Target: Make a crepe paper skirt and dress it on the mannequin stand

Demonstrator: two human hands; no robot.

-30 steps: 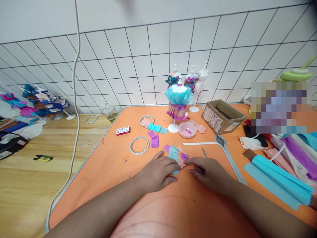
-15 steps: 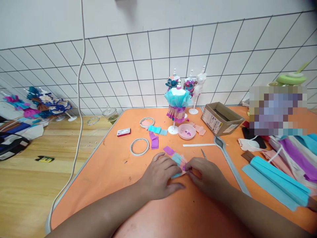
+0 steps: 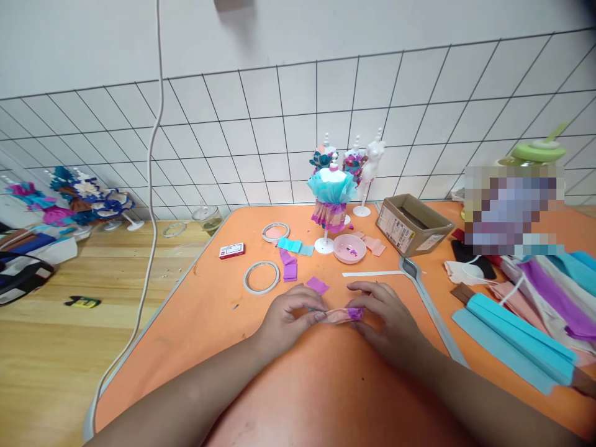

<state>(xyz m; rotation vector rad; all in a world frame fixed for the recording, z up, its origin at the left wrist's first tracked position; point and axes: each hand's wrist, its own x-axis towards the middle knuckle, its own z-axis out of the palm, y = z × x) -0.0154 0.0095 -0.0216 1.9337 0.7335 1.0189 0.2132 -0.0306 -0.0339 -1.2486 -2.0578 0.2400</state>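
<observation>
My left hand point(image 3: 287, 316) and my right hand point(image 3: 382, 313) meet over the orange table point(image 3: 195, 323), each pinching one end of a small folded strip of pink and purple crepe paper point(image 3: 342, 315). The strip lies flat between my fingertips, gathered into a narrow bundle. A loose purple paper square point(image 3: 317, 285) lies just beyond my left hand. A white strip point(image 3: 372, 273) lies beyond my right hand.
A mini mannequin in a teal and pink paper dress point(image 3: 330, 198) stands at the back, with a pink bowl point(image 3: 349, 248), tape rings point(image 3: 261, 277), a cardboard box point(image 3: 412, 225) and folded blue crepe paper point(image 3: 512, 338) at the right. A white cable point(image 3: 151, 186) hangs at the left.
The fanned teal, pink and purple paper piece has been folded shut into a narrow strip, and both hands now pinch its ends. The camera has tilted slightly.
</observation>
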